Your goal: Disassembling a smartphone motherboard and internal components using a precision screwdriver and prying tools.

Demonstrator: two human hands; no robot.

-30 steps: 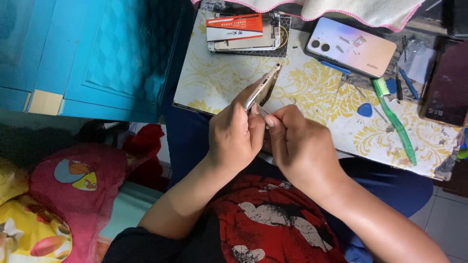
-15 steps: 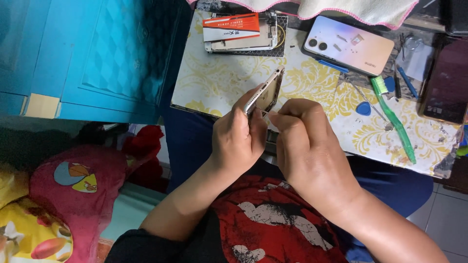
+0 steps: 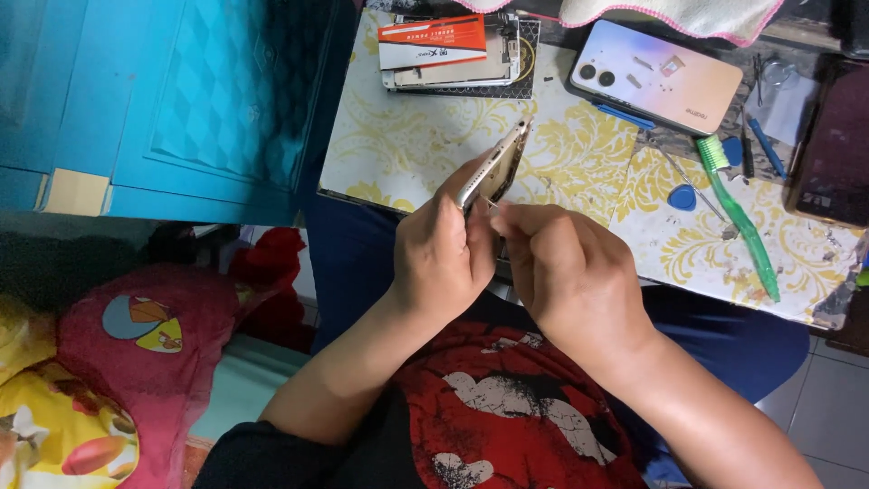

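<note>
1. Two bare hands meet over the near edge of a small table (image 3: 407, 145) with a yellow floral top.
2. Left hand (image 3: 439, 258) grips a slim gold phone body (image 3: 493, 167), fingers wrapped tight round its lower end; the phone is held on edge, tilted up and away, its top end above the table.
3. Right hand (image 3: 561, 272) is closed in a narrow pinch, fingertips (image 3: 502, 217) pressed at the phone's lower edge, just beside the left thumb. A small thin thing seems to sit in the pinch, too small to tell what.
4. On the table behind the phone: a stack of flat phone parts (image 3: 453, 68) with an orange-and-white box (image 3: 433, 41) on top.
5. To the right: a pale iridescent phone back cover (image 3: 665, 77), lying flat, with tiny screws on it.
6. Further right: a green toothbrush (image 3: 742, 222), a blue pick (image 3: 682, 196), a thin metal tool (image 3: 692, 186), a blue pen-like tool (image 3: 767, 145).
7. Dark phone screen (image 3: 833, 154) at the right edge.
8. A white cloth with pink trim (image 3: 674, 14) hangs at the top.
9. Left: a blue cabinet (image 3: 181, 109); below it, a pink and yellow cushion (image 3: 109, 362).
10. The person wears a red printed shirt (image 3: 507, 417).
</note>
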